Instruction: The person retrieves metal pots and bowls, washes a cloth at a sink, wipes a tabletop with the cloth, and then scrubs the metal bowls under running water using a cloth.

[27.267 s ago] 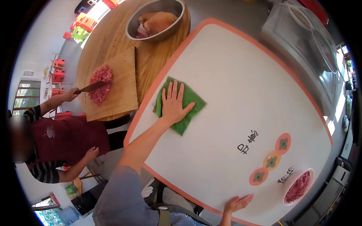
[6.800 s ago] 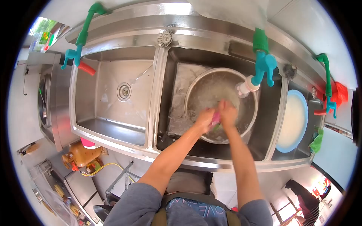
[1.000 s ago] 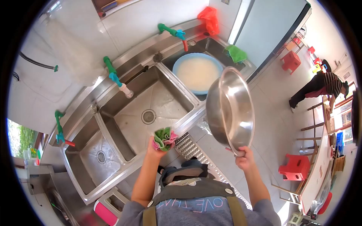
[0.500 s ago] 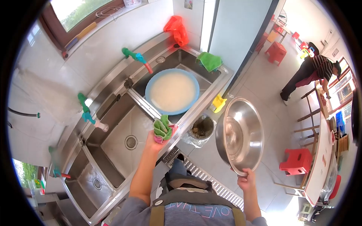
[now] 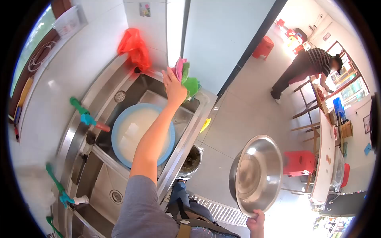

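Note:
My left hand (image 5: pixel 174 88) reaches across the far sink and holds a pink and green cloth (image 5: pixel 181 70) near the sink's far right corner. Just past it, a green cloth (image 5: pixel 191 86) hangs over that corner, partly hidden by my hand. Beneath my forearm a blue basin (image 5: pixel 116 139) of cloudy whitish water stands in the sink. At the lower right, my right hand (image 5: pixel 256 224) grips the rim of a shiny metal basin (image 5: pixel 254 176), tilted on its side with nothing inside it.
Along the wall run green taps (image 5: pixel 79 106). A red plastic bag (image 5: pixel 135 49) hangs at the back corner. A bin (image 5: pixel 193 158) stands below the sink's front edge. Red stools (image 5: pixel 299 162) and a long table (image 5: pixel 323 158) are to the right; a person (image 5: pixel 309 65) bends over there.
My left hand has moved with the cloth from the divider between the sinks to the far right corner. The view has swung right; my right hand still holds the metal basin.

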The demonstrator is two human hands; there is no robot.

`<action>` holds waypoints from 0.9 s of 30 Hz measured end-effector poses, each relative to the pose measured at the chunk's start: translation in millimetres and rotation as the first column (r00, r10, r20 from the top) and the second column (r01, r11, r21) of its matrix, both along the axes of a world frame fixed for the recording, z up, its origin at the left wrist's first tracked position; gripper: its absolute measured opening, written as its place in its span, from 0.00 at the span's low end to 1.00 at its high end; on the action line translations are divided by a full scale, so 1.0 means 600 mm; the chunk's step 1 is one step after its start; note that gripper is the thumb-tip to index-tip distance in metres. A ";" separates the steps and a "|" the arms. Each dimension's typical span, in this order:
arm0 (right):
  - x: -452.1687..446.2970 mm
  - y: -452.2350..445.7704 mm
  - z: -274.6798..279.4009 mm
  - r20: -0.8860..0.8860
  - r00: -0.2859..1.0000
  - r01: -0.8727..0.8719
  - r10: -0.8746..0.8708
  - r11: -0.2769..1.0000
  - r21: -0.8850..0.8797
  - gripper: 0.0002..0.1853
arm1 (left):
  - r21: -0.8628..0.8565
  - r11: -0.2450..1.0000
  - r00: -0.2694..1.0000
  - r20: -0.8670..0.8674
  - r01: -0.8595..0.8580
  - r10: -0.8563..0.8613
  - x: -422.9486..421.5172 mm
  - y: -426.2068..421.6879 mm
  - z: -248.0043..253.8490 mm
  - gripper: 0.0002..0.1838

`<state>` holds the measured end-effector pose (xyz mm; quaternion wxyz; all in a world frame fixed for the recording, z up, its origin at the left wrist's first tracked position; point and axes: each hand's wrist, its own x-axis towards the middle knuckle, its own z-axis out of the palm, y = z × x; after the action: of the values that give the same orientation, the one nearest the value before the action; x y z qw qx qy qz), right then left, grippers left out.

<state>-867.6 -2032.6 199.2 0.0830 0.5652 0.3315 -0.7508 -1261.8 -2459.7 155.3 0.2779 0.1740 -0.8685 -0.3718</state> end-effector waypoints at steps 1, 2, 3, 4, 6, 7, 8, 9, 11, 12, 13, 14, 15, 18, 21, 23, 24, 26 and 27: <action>-0.006 -0.002 0.001 0.002 1.000 0.022 -0.022 1.000 -0.006 0.04 | -0.150 0.989 0.999 0.045 -0.007 0.014 -0.032 0.010 -0.012 0.42; -0.007 -0.003 0.001 0.004 0.999 0.048 -0.048 0.999 -0.017 0.04 | -0.316 0.947 0.982 0.191 0.053 0.008 -0.066 0.013 -0.052 0.46; -0.006 -0.005 0.002 0.004 0.997 0.077 -0.077 0.997 -0.027 0.04 | -0.309 0.932 0.934 0.350 0.189 -0.073 -0.081 0.016 -0.090 0.46; -0.019 -0.015 0.009 0.069 0.992 0.106 -0.107 0.994 0.012 0.04 | -0.280 0.904 0.852 0.501 0.324 -0.150 -0.089 0.019 -0.127 0.47; -0.034 -0.028 0.019 0.049 0.988 0.135 -0.143 0.981 0.142 0.04 | -0.332 0.853 0.791 0.596 0.403 -0.142 -0.102 0.027 -0.195 0.51; -0.033 -0.029 0.019 0.039 0.985 0.157 -0.169 0.966 0.207 0.03 | -0.298 0.896 0.853 0.502 0.329 -0.146 -0.106 0.035 -0.209 0.48; -0.023 -0.013 0.000 -0.059 0.994 0.103 -0.090 0.948 0.300 0.04 | -0.364 0.888 0.897 0.428 0.281 -0.109 -0.106 0.036 -0.215 0.42; -0.017 -0.006 0.002 -0.138 0.990 0.053 0.003 0.917 0.395 0.06 | -0.476 0.859 0.976 0.188 0.188 -0.109 -0.091 0.040 -0.201 0.37; -0.034 0.005 0.039 -0.101 0.986 -0.037 0.130 0.771 0.636 0.07 | -0.265 0.954 0.986 0.126 0.137 -0.106 -0.050 0.070 -0.164 0.38; -0.041 0.020 0.056 -0.018 0.982 -0.114 0.188 0.665 0.739 0.08 | -0.011 0.990 0.990 0.039 0.139 -0.138 -0.012 0.094 -0.150 0.39; -0.038 0.036 0.069 0.077 0.969 -0.196 0.235 0.543 0.817 0.10 | 0.608 0.765 0.927 0.120 0.215 -0.356 0.031 0.118 -0.151 0.42; -0.021 0.070 0.058 0.175 0.929 -0.271 0.326 0.278 0.922 0.14 | 0.968 0.232 0.820 0.060 0.090 -0.569 0.077 0.145 -0.151 0.45; -0.009 0.094 0.061 0.243 0.868 -0.277 0.432 0.016 0.961 0.19 | 0.980 -0.150 0.648 -0.032 -0.127 -0.761 0.142 0.197 -0.085 0.48; -0.005 0.173 0.092 0.449 0.699 0.015 0.556 -0.640 0.768 0.26 | 0.672 -0.643 0.344 -0.544 -0.369 -0.766 0.273 0.331 -0.040 0.45; 0.004 0.247 0.103 0.475 0.671 0.253 0.569 -0.779 0.574 0.24 | 0.790 -0.312 0.382 -0.107 -0.527 -0.918 0.344 0.445 -0.020 0.34; 0.037 0.285 0.088 0.448 0.688 0.240 0.570 -0.762 0.602 0.21 | 0.905 -0.257 0.439 -0.090 -0.339 -0.894 0.386 0.514 -0.060 0.34; 0.054 0.300 0.082 0.426 0.702 0.234 0.570 -0.750 0.618 0.20 | 0.946 -0.222 0.469 -0.089 -0.237 -0.879 0.402 0.544 -0.058 0.34; 0.098 0.324 0.058 0.368 0.794 0.091 0.484 -0.693 0.715 0.24 | 0.976 -0.208 0.465 -0.152 -0.070 -0.872 0.441 0.581 -0.054 0.31; 0.118 0.332 0.040 0.341 0.856 -0.031 0.387 -0.620 0.784 0.28 | 0.980 -0.196 0.467 -0.183 0.020 -0.865 0.455 0.595 -0.046 0.29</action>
<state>-797.0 -1833.5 223.3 -0.3024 0.1519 0.9385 -0.0685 -988.9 -2102.8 127.7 -0.3913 0.0461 -0.3897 -0.8324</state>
